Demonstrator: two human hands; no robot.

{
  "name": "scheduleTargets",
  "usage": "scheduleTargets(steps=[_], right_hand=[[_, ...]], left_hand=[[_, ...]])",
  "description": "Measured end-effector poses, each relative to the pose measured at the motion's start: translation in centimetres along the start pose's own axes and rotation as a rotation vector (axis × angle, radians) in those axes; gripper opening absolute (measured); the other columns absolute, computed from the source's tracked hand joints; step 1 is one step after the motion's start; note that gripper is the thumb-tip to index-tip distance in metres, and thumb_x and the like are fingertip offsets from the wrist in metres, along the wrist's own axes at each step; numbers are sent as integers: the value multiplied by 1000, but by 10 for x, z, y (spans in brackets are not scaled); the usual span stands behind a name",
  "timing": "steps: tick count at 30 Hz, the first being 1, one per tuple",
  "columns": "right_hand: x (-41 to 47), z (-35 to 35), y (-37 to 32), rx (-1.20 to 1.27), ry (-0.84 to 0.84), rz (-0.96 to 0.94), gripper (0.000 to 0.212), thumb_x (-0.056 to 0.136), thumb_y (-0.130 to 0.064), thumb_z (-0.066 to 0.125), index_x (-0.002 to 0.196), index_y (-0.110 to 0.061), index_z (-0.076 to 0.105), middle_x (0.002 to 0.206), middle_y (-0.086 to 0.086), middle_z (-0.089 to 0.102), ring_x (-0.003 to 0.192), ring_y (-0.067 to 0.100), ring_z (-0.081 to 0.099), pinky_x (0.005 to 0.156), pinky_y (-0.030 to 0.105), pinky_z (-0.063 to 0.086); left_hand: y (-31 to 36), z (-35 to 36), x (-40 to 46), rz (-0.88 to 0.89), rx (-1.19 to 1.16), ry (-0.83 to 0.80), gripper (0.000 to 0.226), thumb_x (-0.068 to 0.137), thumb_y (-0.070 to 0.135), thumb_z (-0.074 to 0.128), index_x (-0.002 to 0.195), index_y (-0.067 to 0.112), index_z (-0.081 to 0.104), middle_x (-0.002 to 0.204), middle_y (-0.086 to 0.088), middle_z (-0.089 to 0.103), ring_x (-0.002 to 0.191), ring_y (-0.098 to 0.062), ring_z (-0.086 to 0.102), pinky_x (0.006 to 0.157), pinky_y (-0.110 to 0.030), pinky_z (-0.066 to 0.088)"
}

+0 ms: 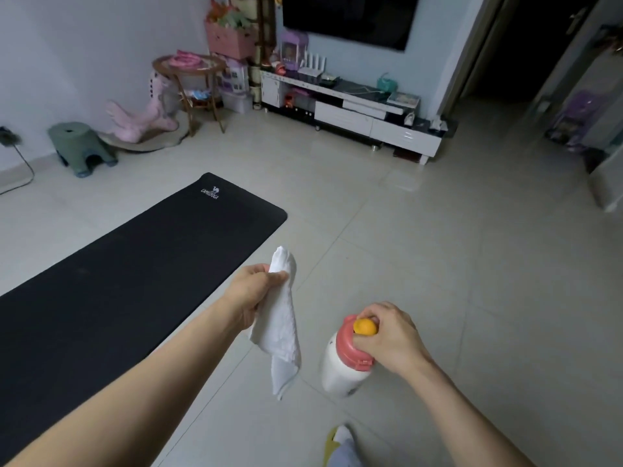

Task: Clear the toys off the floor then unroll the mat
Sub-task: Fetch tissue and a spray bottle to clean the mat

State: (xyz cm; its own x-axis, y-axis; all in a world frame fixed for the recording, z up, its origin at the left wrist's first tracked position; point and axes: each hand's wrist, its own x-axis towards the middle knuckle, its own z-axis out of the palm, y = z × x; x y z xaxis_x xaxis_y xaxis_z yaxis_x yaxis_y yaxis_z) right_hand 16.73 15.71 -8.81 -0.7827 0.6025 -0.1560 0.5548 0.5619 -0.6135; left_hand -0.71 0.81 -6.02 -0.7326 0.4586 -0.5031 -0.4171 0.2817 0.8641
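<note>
Fingers (274, 276) of left hand (259, 291) curled tight round a white towel (285, 332); right hand (387, 335) grips the bottle (340, 362) by its pink cap, thumb and fingers wrapped over the orange knob.

Mat (135, 264): black, already flat on the tile floor (438, 264), left of both hands, running from near left to mid-room, logo end far. No roll left that I can see, though the near end is out of view. No loose toys on the open floor; pink toy (141, 119) and green stool (81, 146) sit far left by the wall, more clutter on the TV unit (354, 109) far centre. Judgement: both steps look done, this is the tail end. Next move likely means setting towel and bottle down beside the mat; needs a stable spot so the bottle stands upright.
</note>
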Motion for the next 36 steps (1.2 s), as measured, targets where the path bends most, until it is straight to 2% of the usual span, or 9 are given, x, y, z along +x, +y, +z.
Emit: scheduleTargets(steps=[7, 13, 17, 20, 25, 30, 33, 36], right_hand=[[144, -41, 23, -110, -111, -97, 19, 67, -21, 69, 85, -23, 62, 89, -9, 49, 91, 16, 55, 66, 19, 31], [257, -60, 22, -156, -163, -122, 21, 66, -19, 69, 86, -22, 62, 90, -8, 50, 88, 15, 54, 67, 20, 32], [338, -57, 20, -134, -174, -98, 21, 65, -17, 69, 83, -24, 61, 91, -7, 54, 87, 15, 54, 69, 20, 35], [395, -50, 13, -135, -181, -75, 23, 66, -18, 69, 87, -23, 62, 94, -7, 55, 87, 13, 52, 69, 20, 36], [487, -44, -9, -162, -199, -62, 24, 66, -20, 71, 84, -28, 57, 94, -8, 52, 87, 13, 51, 68, 20, 34], [579, -42, -30, -106, -160, -48, 31, 64, -15, 73, 79, -34, 53, 94, -8, 54, 85, 13, 52, 69, 20, 33], [637, -35, -36, -111, -177, -52, 28, 65, -14, 73, 89, -25, 63, 100, -2, 59, 93, 19, 56, 71, 20, 34], [685, -23, -38, -126, -209, -65, 30, 67, -14, 71, 96, -21, 65, 104, 3, 59, 97, 22, 57, 71, 18, 31]], left_hand=[[52, 40, 96, -29, -58, 145, 12, 86, 13, 62, 77, 7, 57, 72, -10, 59, 63, -22, 56, 61, -29, 49], [86, 50, 180, -68, -115, 224, 8, 85, 14, 63, 79, 9, 61, 79, -10, 63, 70, -23, 60, 59, -29, 50], [112, 50, 258, -72, -131, 232, 11, 85, 14, 62, 76, 9, 58, 71, -7, 60, 63, -20, 57, 53, -25, 45], [132, 49, 319, -80, -147, 217, 13, 85, 15, 62, 74, 10, 57, 70, -6, 59, 63, -19, 56, 54, -26, 44], [168, 43, 401, -152, -147, 209, 10, 85, 14, 61, 77, 9, 57, 67, -5, 59, 59, -18, 57, 50, -23, 43], [196, 28, 469, -195, -170, 252, 5, 85, 9, 58, 81, 6, 59, 77, -12, 63, 68, -27, 62, 58, -31, 54], [208, 22, 507, -200, -178, 308, 5, 86, 11, 58, 83, 8, 59, 80, -11, 64, 68, -25, 62, 52, -28, 49], [213, 21, 539, -210, -197, 369, 4, 87, 13, 59, 84, 11, 60, 85, -11, 64, 75, -26, 61, 61, -32, 49]])
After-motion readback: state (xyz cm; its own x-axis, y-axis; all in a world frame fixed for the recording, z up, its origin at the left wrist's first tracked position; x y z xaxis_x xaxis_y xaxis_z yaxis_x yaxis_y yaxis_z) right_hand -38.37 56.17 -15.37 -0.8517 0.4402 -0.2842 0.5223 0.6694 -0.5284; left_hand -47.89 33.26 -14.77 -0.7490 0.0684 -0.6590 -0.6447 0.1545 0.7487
